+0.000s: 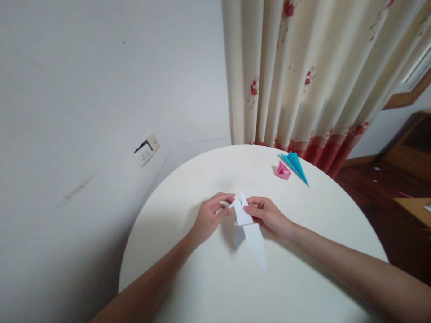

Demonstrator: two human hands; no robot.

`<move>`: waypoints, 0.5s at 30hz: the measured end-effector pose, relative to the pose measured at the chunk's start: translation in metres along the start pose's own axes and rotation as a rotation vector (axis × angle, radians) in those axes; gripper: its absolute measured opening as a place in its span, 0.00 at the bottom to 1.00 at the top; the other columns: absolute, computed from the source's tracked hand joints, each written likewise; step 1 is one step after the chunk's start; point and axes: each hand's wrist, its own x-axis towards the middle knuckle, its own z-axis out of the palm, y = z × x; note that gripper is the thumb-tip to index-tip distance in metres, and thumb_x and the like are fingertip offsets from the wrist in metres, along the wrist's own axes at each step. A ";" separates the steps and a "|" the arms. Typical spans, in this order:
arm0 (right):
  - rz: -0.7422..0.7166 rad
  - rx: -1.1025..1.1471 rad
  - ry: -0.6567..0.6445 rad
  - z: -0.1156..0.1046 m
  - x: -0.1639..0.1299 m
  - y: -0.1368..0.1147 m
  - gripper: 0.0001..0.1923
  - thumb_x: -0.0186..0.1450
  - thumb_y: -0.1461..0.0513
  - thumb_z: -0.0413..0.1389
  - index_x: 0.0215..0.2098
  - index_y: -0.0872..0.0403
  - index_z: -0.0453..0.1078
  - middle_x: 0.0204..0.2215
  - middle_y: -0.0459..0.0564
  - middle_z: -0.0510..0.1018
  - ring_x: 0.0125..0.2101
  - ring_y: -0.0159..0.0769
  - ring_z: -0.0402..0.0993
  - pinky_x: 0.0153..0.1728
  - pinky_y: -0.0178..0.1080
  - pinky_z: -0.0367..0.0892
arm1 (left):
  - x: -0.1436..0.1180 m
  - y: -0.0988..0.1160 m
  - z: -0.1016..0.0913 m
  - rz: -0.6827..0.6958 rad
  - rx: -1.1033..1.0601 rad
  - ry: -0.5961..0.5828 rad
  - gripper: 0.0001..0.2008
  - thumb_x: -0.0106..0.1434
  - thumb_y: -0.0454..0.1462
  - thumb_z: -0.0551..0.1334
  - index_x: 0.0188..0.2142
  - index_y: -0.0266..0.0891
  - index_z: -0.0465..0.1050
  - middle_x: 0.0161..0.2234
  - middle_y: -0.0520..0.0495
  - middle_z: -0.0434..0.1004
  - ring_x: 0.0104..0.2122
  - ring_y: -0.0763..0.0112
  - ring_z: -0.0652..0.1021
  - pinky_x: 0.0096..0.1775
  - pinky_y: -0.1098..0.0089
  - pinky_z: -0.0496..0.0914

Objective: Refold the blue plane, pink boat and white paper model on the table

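A white folded paper (245,216) is held above the round table, with two narrow points at its far end and a long tapering flap hanging toward me. My right hand (266,213) grips its right side, thumb on top and fingers behind. On the other side, my left hand (212,215) has its thumb and fingers apart around the small left point of the paper. Whether those fingertips touch the point I cannot tell. The paper's underside is hidden.
On the white round table (202,175), a pink folded paper piece (283,171) and a blue paper airplane (296,167) lie at the far right. Behind stands a floral curtain (286,80). A wall socket (143,154) is at the left.
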 end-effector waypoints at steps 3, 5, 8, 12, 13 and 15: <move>0.053 0.038 -0.045 0.005 -0.005 -0.004 0.16 0.52 0.56 0.71 0.33 0.58 0.78 0.24 0.47 0.78 0.24 0.29 0.70 0.27 0.32 0.63 | -0.002 0.001 0.005 -0.006 -0.040 -0.024 0.16 0.59 0.44 0.70 0.42 0.37 0.80 0.40 0.42 0.77 0.38 0.65 0.78 0.39 0.70 0.71; 0.086 0.063 -0.073 0.006 -0.006 -0.005 0.16 0.52 0.56 0.71 0.34 0.59 0.78 0.24 0.47 0.78 0.23 0.28 0.69 0.27 0.32 0.63 | -0.003 -0.001 0.005 0.015 -0.067 -0.049 0.16 0.59 0.45 0.70 0.42 0.36 0.80 0.40 0.41 0.78 0.38 0.65 0.78 0.39 0.70 0.71; 0.121 0.102 -0.113 0.004 -0.006 -0.002 0.16 0.54 0.56 0.70 0.35 0.59 0.79 0.25 0.47 0.78 0.24 0.28 0.70 0.28 0.32 0.64 | -0.004 -0.004 0.005 0.014 -0.092 -0.080 0.17 0.59 0.44 0.70 0.43 0.36 0.80 0.41 0.40 0.79 0.40 0.64 0.79 0.42 0.69 0.72; 0.157 0.108 -0.178 -0.002 -0.006 0.004 0.16 0.56 0.56 0.70 0.37 0.59 0.79 0.24 0.46 0.77 0.23 0.28 0.70 0.28 0.32 0.64 | -0.007 -0.004 0.007 -0.017 0.026 -0.009 0.11 0.64 0.40 0.65 0.43 0.37 0.81 0.38 0.43 0.82 0.37 0.67 0.80 0.40 0.71 0.71; 0.171 0.101 -0.187 -0.003 -0.006 0.004 0.17 0.56 0.56 0.69 0.37 0.59 0.78 0.24 0.46 0.77 0.23 0.28 0.70 0.28 0.32 0.64 | -0.007 -0.004 0.008 -0.012 0.055 0.011 0.10 0.64 0.39 0.65 0.42 0.37 0.81 0.37 0.44 0.82 0.36 0.68 0.79 0.38 0.72 0.71; 0.199 0.094 -0.183 -0.003 -0.006 0.005 0.17 0.56 0.55 0.70 0.37 0.59 0.78 0.25 0.47 0.77 0.22 0.28 0.70 0.26 0.32 0.63 | -0.008 -0.004 0.010 0.001 0.074 0.030 0.08 0.63 0.37 0.66 0.40 0.38 0.82 0.35 0.45 0.82 0.34 0.69 0.79 0.37 0.73 0.70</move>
